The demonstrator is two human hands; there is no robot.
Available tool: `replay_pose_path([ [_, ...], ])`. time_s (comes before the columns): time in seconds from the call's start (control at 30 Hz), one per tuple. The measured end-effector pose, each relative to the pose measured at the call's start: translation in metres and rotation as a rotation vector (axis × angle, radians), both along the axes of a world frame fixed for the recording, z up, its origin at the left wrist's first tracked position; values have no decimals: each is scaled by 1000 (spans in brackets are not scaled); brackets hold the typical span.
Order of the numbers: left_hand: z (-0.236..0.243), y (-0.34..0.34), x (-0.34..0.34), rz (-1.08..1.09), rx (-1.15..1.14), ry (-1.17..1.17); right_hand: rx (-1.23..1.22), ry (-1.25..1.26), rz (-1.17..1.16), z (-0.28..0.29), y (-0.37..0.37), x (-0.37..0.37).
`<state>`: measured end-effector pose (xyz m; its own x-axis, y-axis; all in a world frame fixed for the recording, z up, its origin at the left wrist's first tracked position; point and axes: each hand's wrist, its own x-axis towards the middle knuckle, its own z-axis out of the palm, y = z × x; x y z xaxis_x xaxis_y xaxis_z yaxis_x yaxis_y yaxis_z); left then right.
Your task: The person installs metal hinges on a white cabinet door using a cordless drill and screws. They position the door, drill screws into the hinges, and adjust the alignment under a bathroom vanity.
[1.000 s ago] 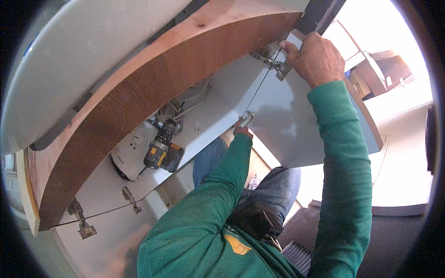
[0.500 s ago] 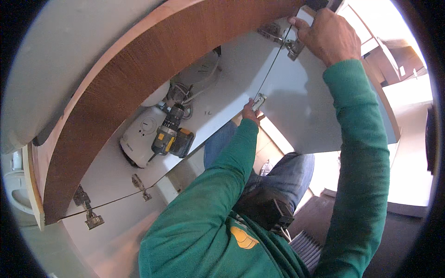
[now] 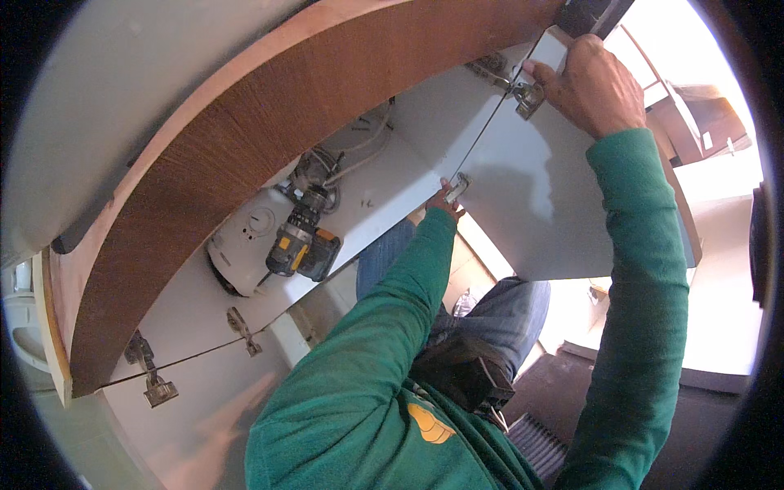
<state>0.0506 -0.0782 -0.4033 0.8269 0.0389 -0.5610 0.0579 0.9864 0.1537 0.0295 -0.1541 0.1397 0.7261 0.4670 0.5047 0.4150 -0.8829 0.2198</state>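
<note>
An open grey-white cabinet door (image 3: 563, 212) stands out to the right of the cabinet. My right hand (image 3: 600, 90) is closed round its far edge, thumb on the inner face beside the upper metal hinge (image 3: 528, 98). My left hand (image 3: 443, 202) reaches to the door's near corner at the lower hinge (image 3: 460, 188). Its fingers close round the edge there, partly hidden by the hinge and my sleeve. A narrow gap runs between door and cabinet side from one hinge to the other.
A cordless drill (image 3: 300, 237) lies inside the cabinet, against a white rounded appliance (image 3: 245, 245) and near coiled cables (image 3: 318, 171). A curved brown wood panel (image 3: 245, 155) arches over the opening. Another open door (image 3: 196, 400) hangs at lower left on two hinges.
The view has shifted a little, so the door's upper end and my right hand sit slightly lower in the picture. Both hands keep their hold; the drill stays put.
</note>
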Motion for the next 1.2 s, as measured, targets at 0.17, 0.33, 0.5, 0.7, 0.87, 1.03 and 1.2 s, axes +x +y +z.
replay_pose_path([
  [0.17, 15, -8, 2, 6, 37, 78, -64, 13, -16, -2, 0, -2],
  [0.33, 16, -9, -7, 27, 30, 123, 38, 112, -179, 20, 17, -44],
  [0.5, 50, -17, -23, 11, 113, 190, 17, 80, -212, 13, 11, -39],
  [0.7, 34, 8, -114, -108, 967, 59, 14, 195, -137, 19, 24, -33],
  [0.87, 161, 46, -166, 227, 1756, 243, 23, -22, -109, 4, -5, -22],
  [1.03, 103, 137, -184, 218, 2357, 352, 58, 135, -79, 17, 8, -29],
  [1.2, 93, 139, -170, -136, 2445, 392, 51, 150, -122, 22, -1, -38],
])
